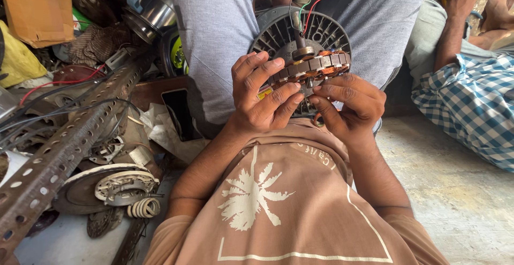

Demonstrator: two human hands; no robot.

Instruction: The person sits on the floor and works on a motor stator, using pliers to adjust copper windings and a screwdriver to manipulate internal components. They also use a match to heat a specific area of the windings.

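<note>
Far left of our fingers, a perforated steel angle bar lies diagonally over a tangle of wires, with a bare stator plate and a small coil of wire below it. Our left hand has its fingers closed around the near left edge of the fan motor stator, thumb on top. The stator stands tilted between both hands, copper windings showing, just in front of a dark slotted motor housing. Our right hand pinches the stator's lower right edge with closed fingers. Far right, another person's checked cloth rests on the floor.
</note>
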